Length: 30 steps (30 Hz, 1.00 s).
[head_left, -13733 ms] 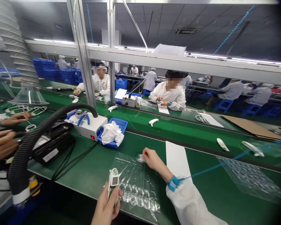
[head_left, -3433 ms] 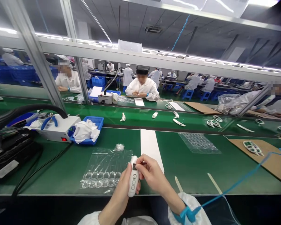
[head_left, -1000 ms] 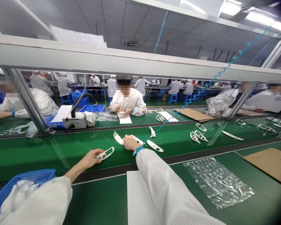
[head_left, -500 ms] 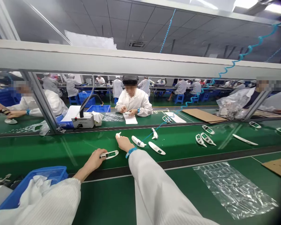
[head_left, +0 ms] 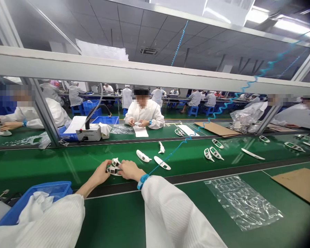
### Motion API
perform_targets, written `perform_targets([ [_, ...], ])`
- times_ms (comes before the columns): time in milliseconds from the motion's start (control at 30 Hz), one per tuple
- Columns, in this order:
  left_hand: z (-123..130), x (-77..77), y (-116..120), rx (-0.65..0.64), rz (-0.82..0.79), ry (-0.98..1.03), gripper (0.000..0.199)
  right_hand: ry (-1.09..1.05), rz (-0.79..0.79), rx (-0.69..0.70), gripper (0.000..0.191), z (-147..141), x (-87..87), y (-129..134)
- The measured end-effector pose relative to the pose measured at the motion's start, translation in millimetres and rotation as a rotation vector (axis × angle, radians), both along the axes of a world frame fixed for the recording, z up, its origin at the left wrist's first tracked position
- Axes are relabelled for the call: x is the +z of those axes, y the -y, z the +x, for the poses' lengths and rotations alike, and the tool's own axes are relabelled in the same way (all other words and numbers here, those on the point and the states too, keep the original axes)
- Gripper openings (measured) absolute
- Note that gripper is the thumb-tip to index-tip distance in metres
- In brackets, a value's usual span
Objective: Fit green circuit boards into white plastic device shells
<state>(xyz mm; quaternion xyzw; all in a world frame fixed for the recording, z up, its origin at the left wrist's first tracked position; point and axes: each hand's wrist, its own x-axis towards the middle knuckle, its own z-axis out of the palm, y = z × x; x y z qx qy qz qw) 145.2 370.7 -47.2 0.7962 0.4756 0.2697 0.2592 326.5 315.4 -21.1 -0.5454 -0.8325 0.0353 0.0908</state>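
Over the near edge of the green belt (head_left: 74, 162), my left hand (head_left: 101, 174) is closed on a white oval housing (head_left: 113, 170). Against the far side of that housing is a smaller white part (head_left: 115, 162). My right hand (head_left: 130, 170) is closed, its fingertips at the right side of these two pieces, gripping the smaller part. To the right lie a white shell (head_left: 143, 156), a small white piece (head_left: 161, 147) and a flat white oval cover (head_left: 162, 163).
A blue bin (head_left: 45, 187) with white cloth stands at the lower left. A clear plastic sheet (head_left: 244, 203) and cardboard (head_left: 299, 186) lie at right. More housings (head_left: 216, 153) rest on the belt. A coiled blue hose (head_left: 217, 112) hangs down. A person (head_left: 144, 113) sits opposite.
My right hand has drawn back toward my left hand, bringing the small white part beside the housing. The loose pieces on the belt appear further left in view.
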Motion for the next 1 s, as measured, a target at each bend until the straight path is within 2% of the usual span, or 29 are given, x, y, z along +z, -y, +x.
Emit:
perform_targets([
  [100, 0.9, 16.4, -3.0, 0.148, 0.042, 0.068, 0.025, -0.021, 0.050, -0.035, 0.018, 11.0, 6.6, 5.0],
  [167, 11.4, 28.6, -5.5, 0.208, 0.076, 0.104, 0.026, -0.045, 0.101, -0.104, 0.017, 36.5, 15.7, 9.4],
  [233, 33.9, 37.8, -7.4, 0.201, 0.097, 0.118, 0.027, -0.059, 0.143, -0.219, 0.018, 75.0, 23.7, 16.1],
  [300, 68.1, 41.7, -8.2, 0.142, 0.102, 0.108, 0.026, -0.053, 0.168, -0.354, 0.018, 120.7, 26.3, 26.9],
  [367, 110.3, 40.2, -7.7, 0.059, 0.099, 0.074, 0.024, -0.030, 0.173, -0.492, 0.017, 167.1, 21.7, 43.0],
  [467, 175.8, 31.6, -6.2, -0.065, 0.093, -0.015, 0.024, 0.015, 0.154, -0.677, 0.016, 226.8, 4.6, 73.5],
  [567, 229.9, 20.6, -8.0, -0.129, 0.078, -0.123, 0.028, 0.039, 0.100, -0.787, 0.016, 267.5, -14.7, 100.4],
  [667, 266.6, 11.0, -14.5, -0.105, 0.055, -0.201, 0.033, 0.043, 0.048, -0.803, 0.016, 288.4, -26.7, 113.9],
  [767, 285.6, 4.9, -21.3, -0.050, 0.047, -0.241, 0.036, 0.038, 0.026, -0.758, 0.015, 292.4, -29.9, 114.6],
  [867, 287.8, 3.1, -24.0, -0.003, 0.050, -0.268, 0.035, 0.023, 0.026, -0.717, 0.015, 287.0, -28.8, 112.3],
  [1000, 272.6, 8.0, -19.1, 0.011, 0.097, -0.268, 0.035, -0.009, 0.051, -0.679, 0.012, 279.5, -24.6, 121.9],
])
